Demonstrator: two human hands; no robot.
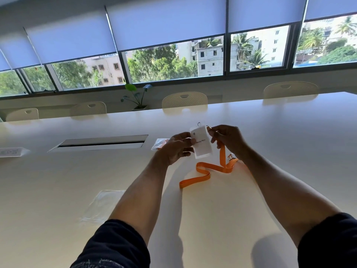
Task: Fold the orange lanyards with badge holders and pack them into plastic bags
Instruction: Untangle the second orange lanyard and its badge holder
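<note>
Nearest to us, left of our left forearm, lies an empty plastic bag (102,205) on the table (270,144). Between our arms the orange lanyard (204,171) trails loose on the table. Our left hand (176,147) pinches the badge holder (201,142); our right hand (226,140) grips the strap near its clip. We think the loose tail may twist while folding. Behind the left hand a packed bag (160,143) is half hidden.
</note>
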